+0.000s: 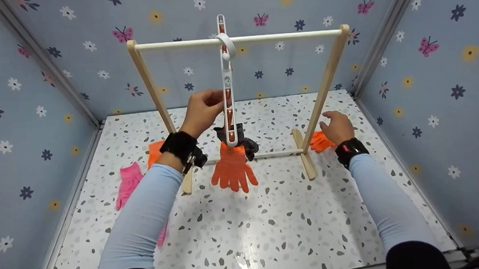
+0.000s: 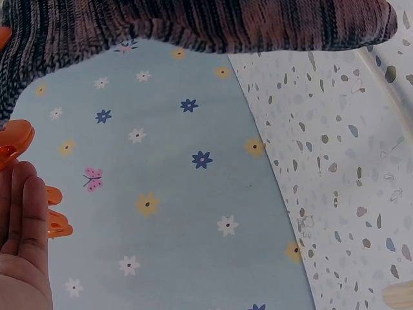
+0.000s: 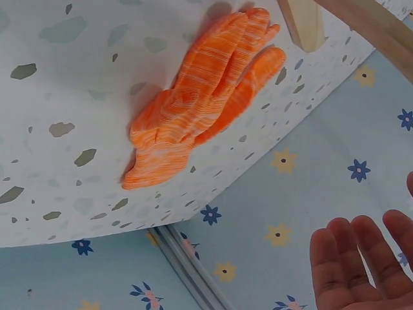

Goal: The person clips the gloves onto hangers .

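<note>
A white clip hanger (image 1: 227, 80) with orange clips (image 2: 59, 225) hangs from the rack's top rail, seen nearly end-on. My left hand (image 1: 203, 112) is at its left side, thumb and fingers bent in to hold it beside the clips. An orange glove (image 1: 233, 169) hangs fingers-down from the near end. Behind it hangs a dark striped knit piece (image 2: 213, 26), partly hidden in the head view. My right hand (image 1: 338, 127) hovers by the rack's right post with loose fingers, holding nothing. Close to it, another orange glove (image 3: 200, 97) lies on the speckled surface.
The wooden rack (image 1: 328, 82) stands on the speckled table (image 1: 267, 222), its feet reaching forward. Left of it lie a pink glove (image 1: 128, 184), an orange cloth piece (image 1: 154, 152) and another pink piece (image 1: 162, 235) partly under my left arm. Flower-patterned walls (image 1: 435, 81) enclose three sides.
</note>
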`<state>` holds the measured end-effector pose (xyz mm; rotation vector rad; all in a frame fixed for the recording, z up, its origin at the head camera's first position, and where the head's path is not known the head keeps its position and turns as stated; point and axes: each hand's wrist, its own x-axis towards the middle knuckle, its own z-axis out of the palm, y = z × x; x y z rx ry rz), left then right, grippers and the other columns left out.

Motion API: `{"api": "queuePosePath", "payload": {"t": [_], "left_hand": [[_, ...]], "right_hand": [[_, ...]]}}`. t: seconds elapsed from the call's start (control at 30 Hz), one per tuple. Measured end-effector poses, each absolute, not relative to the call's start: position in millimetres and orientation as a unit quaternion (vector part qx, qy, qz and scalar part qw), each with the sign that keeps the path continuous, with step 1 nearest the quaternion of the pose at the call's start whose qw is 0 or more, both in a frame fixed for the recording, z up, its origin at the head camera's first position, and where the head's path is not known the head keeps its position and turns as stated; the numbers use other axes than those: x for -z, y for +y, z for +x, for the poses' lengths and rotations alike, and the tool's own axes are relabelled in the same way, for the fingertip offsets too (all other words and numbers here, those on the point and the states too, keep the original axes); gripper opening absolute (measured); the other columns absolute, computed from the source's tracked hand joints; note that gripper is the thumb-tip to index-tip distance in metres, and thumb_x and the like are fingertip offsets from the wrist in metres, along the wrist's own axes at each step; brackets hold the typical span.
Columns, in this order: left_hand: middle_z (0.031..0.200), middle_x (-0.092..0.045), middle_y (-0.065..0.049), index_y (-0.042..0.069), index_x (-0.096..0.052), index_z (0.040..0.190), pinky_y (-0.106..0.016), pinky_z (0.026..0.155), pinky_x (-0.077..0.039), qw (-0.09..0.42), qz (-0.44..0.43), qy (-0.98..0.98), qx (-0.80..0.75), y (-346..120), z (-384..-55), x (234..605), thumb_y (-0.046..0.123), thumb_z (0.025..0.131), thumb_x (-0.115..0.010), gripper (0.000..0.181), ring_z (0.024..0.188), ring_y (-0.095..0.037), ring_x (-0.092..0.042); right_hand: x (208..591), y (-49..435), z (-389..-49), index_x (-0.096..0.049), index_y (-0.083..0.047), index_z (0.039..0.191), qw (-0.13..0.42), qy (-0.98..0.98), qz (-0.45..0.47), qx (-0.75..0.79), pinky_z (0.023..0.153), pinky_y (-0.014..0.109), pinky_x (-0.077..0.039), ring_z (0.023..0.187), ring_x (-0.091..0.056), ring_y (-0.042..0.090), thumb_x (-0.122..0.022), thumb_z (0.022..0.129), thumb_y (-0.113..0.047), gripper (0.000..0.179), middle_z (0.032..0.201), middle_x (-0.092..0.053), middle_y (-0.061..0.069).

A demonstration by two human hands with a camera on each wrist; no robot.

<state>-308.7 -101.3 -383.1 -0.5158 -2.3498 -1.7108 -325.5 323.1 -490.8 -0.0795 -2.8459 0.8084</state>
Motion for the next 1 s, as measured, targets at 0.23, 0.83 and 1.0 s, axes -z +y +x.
{"api": "queuePosePath", "payload": {"t": [0.23,0.83,1.0], "left_hand": [[0.105,-0.079,-0.016,-0.004,-0.079,0.121,-0.021,0.081,-0.055,0.087,-0.173,-0.792,0.579,-101.4,-309.2,383.3,0.012,0.098,-0.079,0.028,0.085,-0.008,-0.068],[0.103,-0.079,-0.019,-0.005,-0.079,0.119,-0.020,0.080,-0.054,0.097,-0.175,-0.790,0.579,-100.3,-310.1,382.4,0.010,0.098,-0.079,0.027,0.084,-0.006,-0.067],[0.104,-0.079,-0.019,-0.005,-0.079,0.120,-0.021,0.081,-0.055,0.095,-0.176,-0.789,0.581,-101.7,-310.7,382.3,0.010,0.098,-0.079,0.027,0.085,-0.007,-0.068]], "right_hand": [[506.1,326.2,-337.1,-0.062,0.006,0.147,0.060,-0.965,-0.005,-0.255,0.122,0.061,-0.043,0.142,-0.056,0.050,-0.068,0.106,-0.016,0.047,0.149,-0.062,0.032],[547.6,330.8,-349.2,-0.062,0.002,0.150,-0.005,-0.968,-0.014,-0.249,0.121,0.061,-0.045,0.143,-0.056,0.048,-0.069,0.108,-0.021,0.049,0.153,-0.059,0.030],[556.2,329.3,-352.9,-0.065,0.002,0.146,-0.016,-0.969,-0.005,-0.246,0.119,0.061,-0.046,0.141,-0.058,0.048,-0.065,0.109,-0.019,0.043,0.150,-0.061,0.031]]}}
